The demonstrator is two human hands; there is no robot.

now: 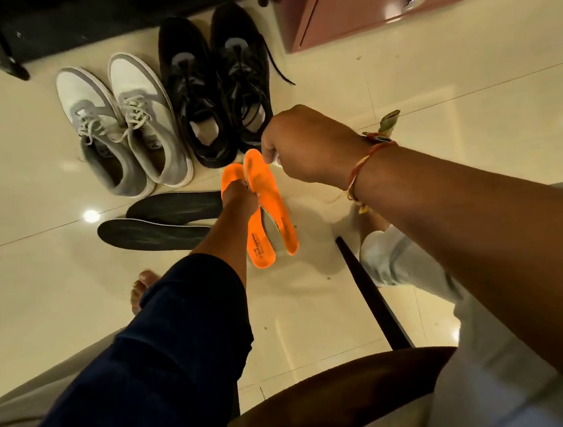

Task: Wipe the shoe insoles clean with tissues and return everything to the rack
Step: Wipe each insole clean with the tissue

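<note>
Two orange insoles point(269, 199) hang together above the tiled floor at the middle of the view. My left hand point(240, 199) grips them around their middle. My right hand point(304, 142) pinches the top tip of the right-hand orange insole; a small white bit shows under its fingers, and I cannot tell whether it is a tissue. Two black insoles point(158, 233) lie flat on the floor to the left. Behind them stand a pair of grey shoes point(147, 123) and a pair of black shoes point(194, 94).
The black shoe rack point(83, 22) stands at the top left, beyond the shoes. A pink cabinet point(374, 8) with a metal knob fills the top right. A dark wooden chair edge point(341, 390) and its black leg point(372, 294) are close below. My bare foot point(142, 288) rests on the floor.
</note>
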